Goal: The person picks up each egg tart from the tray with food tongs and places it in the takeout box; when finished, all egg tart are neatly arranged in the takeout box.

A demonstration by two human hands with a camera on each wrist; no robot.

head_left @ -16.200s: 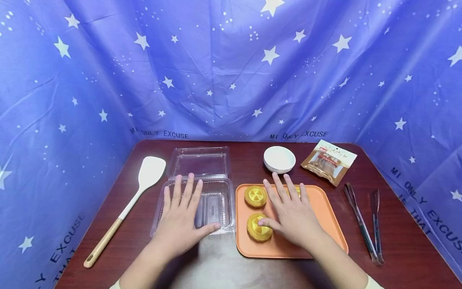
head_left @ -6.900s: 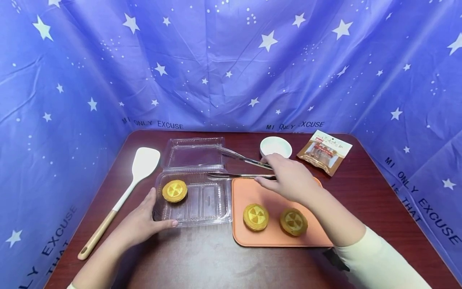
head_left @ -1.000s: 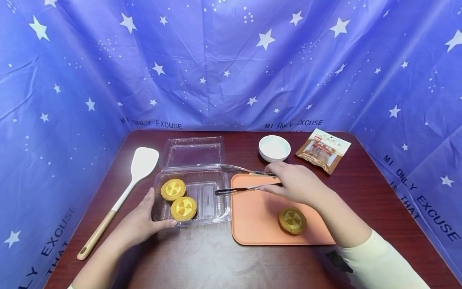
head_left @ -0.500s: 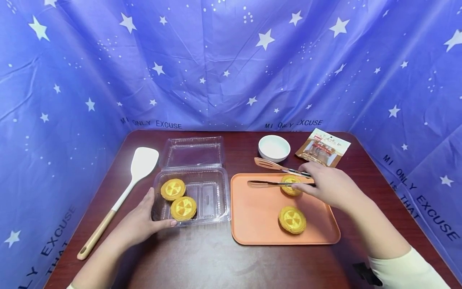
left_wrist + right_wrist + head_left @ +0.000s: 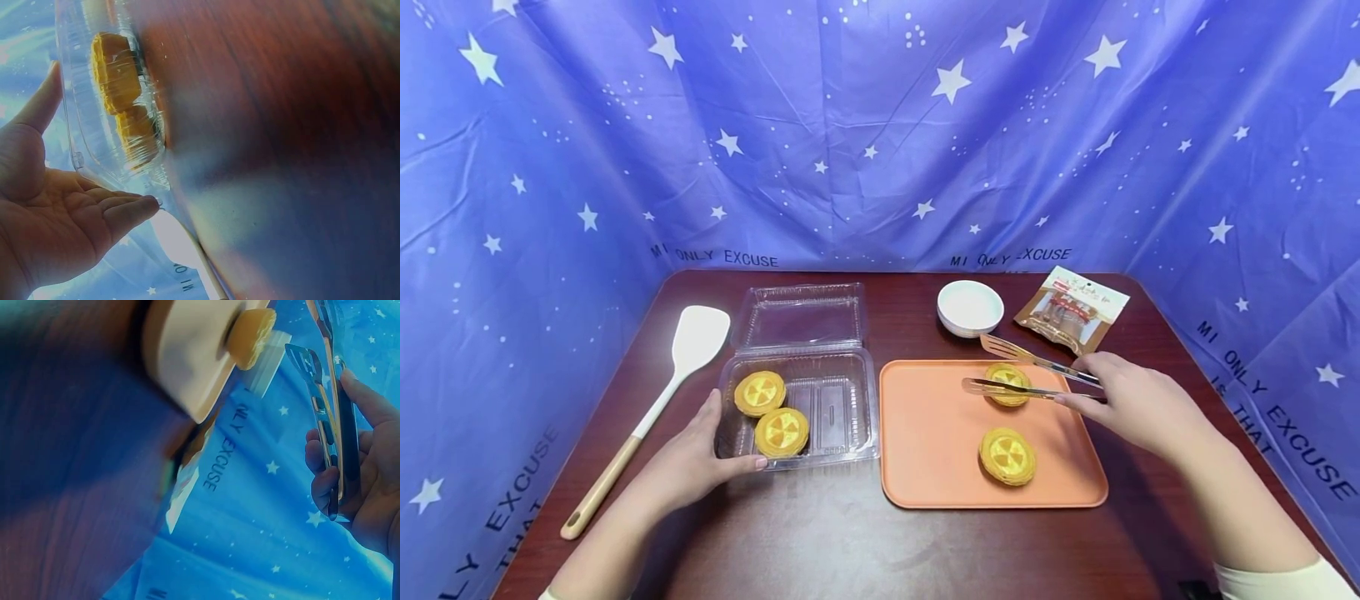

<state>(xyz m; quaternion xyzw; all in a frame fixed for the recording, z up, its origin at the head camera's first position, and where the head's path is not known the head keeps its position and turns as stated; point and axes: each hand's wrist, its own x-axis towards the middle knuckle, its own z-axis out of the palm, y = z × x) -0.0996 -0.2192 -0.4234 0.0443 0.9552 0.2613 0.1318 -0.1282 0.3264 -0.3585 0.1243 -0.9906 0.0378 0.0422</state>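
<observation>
from where i stand, the right hand has its fingers curled round the metal tongs, whose two arms are spread apart, with nothing gripped between them that i can make out. they hang over the far tart on the orange tray; the near tart lies just below it, apart. two more tarts sit touching each other in the left part of the clear container, its lid folded back behind. the left hand is spread wide at that container's near left corner, thumb along the front edge, fingers by the side, not curled round anything.

the tarts look light, with a flaky, breakable crust; i'd take one low round its side walls, softly, and keep off the yellow top. the tongs are smooth, so a hard squeeze might slip or crumble the pastry. the container seems thin and likely to skid if nobody steadies it.

the dark red wooden counter has a dull shine. a blue star-printed cloth walls it in on three sides.
</observation>
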